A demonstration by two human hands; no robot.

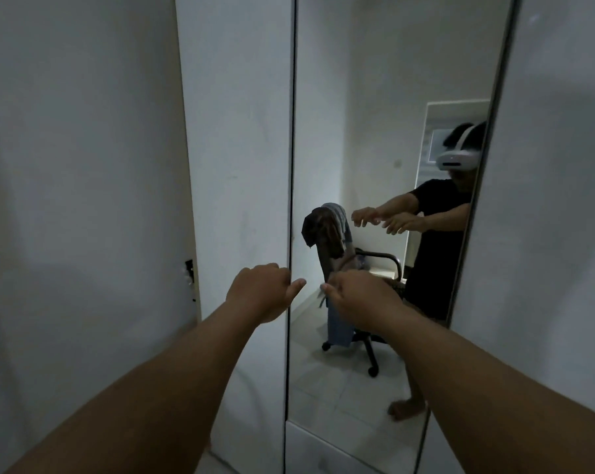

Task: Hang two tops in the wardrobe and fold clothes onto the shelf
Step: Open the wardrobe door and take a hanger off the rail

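I face a closed wardrobe with a white door [241,148] on the left and a mirrored door [384,97] beside it. My left hand [261,292] is at the dark seam between the two doors, fingers loosely curled and thumb pointing across the seam. In front of the mirror, my right hand [361,295] also has loosely curled fingers. Neither hand holds anything. The mirror reflects several clothes [326,230] draped over the back of an office chair [367,340] behind me.
A white wall [77,200] runs along the left, with a small dark fitting [189,268] near the wardrobe's side. Another white panel [555,234] stands right of the mirror. The reflection shows a pale tiled floor [337,398] and me standing.
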